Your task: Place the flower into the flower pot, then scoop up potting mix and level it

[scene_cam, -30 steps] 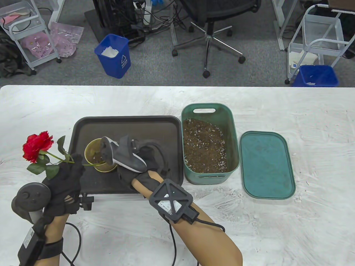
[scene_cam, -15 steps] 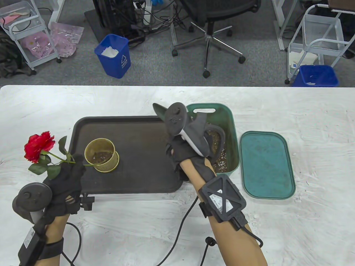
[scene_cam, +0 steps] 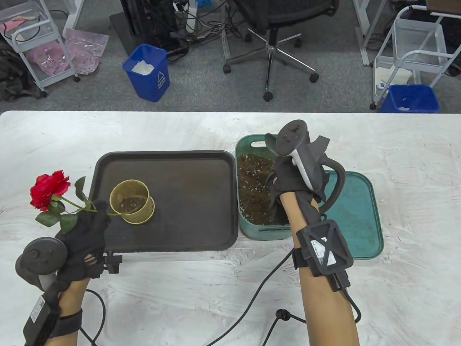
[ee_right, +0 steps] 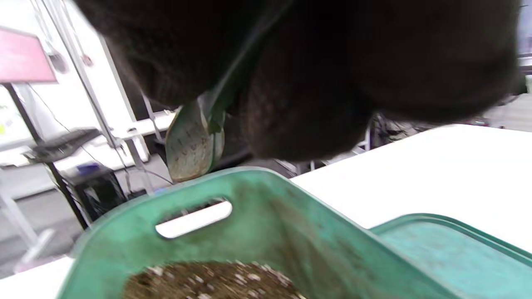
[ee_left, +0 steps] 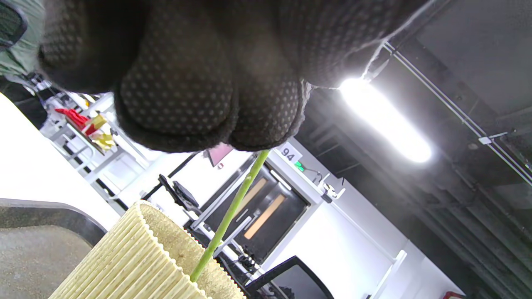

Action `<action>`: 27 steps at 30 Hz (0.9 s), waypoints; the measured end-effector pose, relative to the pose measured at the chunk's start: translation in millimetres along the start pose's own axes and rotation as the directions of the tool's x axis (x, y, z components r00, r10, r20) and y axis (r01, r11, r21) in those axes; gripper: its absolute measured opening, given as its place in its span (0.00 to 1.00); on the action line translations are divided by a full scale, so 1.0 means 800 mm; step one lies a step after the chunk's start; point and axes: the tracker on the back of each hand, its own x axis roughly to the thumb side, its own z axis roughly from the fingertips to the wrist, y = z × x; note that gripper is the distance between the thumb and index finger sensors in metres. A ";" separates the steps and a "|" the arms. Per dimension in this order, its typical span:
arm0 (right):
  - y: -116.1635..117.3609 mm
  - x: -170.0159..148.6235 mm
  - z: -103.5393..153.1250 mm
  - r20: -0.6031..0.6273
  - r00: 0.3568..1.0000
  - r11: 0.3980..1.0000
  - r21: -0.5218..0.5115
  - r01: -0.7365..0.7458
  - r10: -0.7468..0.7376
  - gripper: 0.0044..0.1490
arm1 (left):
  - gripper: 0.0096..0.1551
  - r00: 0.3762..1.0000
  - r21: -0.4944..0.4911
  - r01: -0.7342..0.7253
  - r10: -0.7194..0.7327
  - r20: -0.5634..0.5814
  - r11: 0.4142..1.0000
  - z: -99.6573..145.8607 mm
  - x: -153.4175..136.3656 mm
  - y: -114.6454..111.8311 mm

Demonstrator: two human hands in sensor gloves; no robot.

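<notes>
An office floor with a swivel chair (scene_cam: 273, 32), wire carts and two blue bins (scene_cam: 147, 72) fills the top of the frame, and below it runs a white table (scene_cam: 414, 151) smeared with scuffs. The dark tray (scene_cam: 187, 202) sits left of centre, and just right of it the green tub (scene_cam: 266, 230) of potting mix (scene_cam: 252, 183), with its lid (scene_cam: 363, 216) lying flat beside it on the right. The right hand (scene_cam: 288, 180) hangs over the tub, fingers curled round the handle of a small green scoop (ee_right: 193, 141) whose blade points toward the tub's far rim. At lower left the left hand (scene_cam: 84, 234) pinches the stem of the red flower (scene_cam: 48, 191), bloom out to the left, stem end over the rim of the yellow ribbed flower pot (scene_cam: 131, 202) on the tray's left half.
</notes>
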 end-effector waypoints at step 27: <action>0.110 -0.011 -0.050 -0.044 0.989 0.850 0.518 -0.097 0.140 0.32 | 0.25 1.000 0.000 0.004 -0.004 -0.002 1.000 -0.001 0.000 0.000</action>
